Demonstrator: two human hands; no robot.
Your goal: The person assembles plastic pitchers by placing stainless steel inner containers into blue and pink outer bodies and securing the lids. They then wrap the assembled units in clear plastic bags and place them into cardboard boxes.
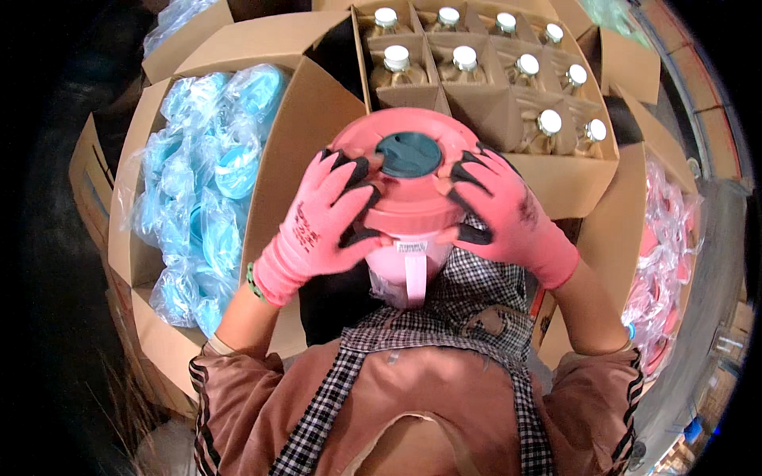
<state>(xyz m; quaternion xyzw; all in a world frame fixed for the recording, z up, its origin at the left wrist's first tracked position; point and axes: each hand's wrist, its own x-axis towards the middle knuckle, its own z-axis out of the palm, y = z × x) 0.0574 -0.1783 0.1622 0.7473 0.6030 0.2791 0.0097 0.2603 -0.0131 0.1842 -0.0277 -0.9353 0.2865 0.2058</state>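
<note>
My left hand (321,214), in a pink glove with black fingertips, curls round the left rim of a wide pink lid (357,194). A dark green round cap (408,154) sits in the lid's middle. My right hand (508,206), gloved the same way, closes on the opposite rim. Directly under the lid is a pale pink jug (389,270) with a handle and a small printed label, held close to my checked apron. Both thumbs point inward near the jug's upper part. Whether the lid is fully seated on the jug I cannot tell.
On the left, an open carton (274,151) holds several blue items (238,170) in clear plastic bags. A divided carton (583,186) ahead contains several clear bottles with white caps (549,121). Bagged pink-red items (659,262) fill another carton at right.
</note>
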